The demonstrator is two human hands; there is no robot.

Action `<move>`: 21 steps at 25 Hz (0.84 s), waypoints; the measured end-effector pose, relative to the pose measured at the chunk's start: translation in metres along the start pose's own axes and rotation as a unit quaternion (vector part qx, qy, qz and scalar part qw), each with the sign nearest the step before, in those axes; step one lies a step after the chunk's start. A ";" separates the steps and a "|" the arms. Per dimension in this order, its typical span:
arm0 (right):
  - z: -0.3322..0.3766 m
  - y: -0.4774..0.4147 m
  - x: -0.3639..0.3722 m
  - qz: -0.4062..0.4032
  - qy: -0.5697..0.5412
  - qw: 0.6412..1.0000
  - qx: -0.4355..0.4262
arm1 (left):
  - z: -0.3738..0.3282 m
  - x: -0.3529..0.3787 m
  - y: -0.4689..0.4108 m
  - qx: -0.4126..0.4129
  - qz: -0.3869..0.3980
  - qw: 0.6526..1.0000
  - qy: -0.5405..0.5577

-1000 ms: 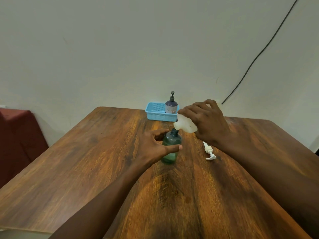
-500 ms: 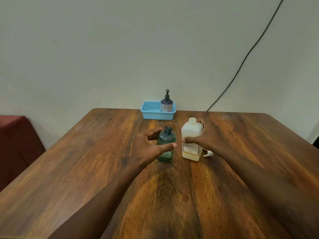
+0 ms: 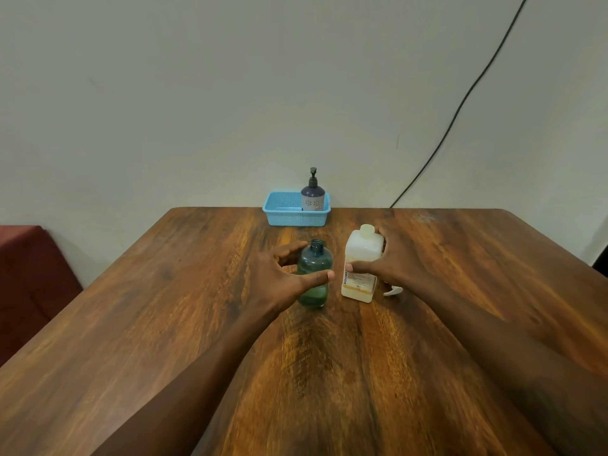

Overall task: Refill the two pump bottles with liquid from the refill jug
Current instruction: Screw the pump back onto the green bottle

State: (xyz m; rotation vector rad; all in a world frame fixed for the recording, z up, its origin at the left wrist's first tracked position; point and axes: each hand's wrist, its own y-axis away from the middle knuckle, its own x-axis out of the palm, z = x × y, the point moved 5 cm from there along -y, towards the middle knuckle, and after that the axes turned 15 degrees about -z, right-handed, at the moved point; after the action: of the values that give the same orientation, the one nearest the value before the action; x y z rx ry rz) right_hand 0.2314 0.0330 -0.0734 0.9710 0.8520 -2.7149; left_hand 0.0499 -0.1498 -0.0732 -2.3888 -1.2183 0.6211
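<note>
Centre frame, the left hand (image 3: 279,278) is wrapping thumb and fingers around the rounded, translucent green bottle (image 3: 314,274), its threaded neck standing uncapped. Just right of it, the right hand (image 3: 391,263) is gripping the squarish, milky refill jug (image 3: 361,258), upright and touching the glossy, streaky-grained wooden table (image 3: 164,307). A white pump head (image 3: 393,291) is peeking out beside the jug. Up by the plain pale wall, the dark pump bottle (image 3: 312,195) is sitting in a perforated blue basket (image 3: 289,216); a black cable (image 3: 460,103) is trailing across the upper right. A second ago the jug was tipped over the green bottle's mouth.
</note>
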 end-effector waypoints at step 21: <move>0.105 0.029 0.031 0.056 -0.065 0.951 -0.297 | 0.019 -0.054 -0.014 0.004 -0.082 0.997 -0.012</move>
State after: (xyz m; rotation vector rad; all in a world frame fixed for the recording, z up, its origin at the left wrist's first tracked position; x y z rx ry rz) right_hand 0.1594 -0.0468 -0.0393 0.6707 1.4164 -2.1741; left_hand 0.0022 -0.1841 -0.0703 -2.2510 -1.4022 0.6024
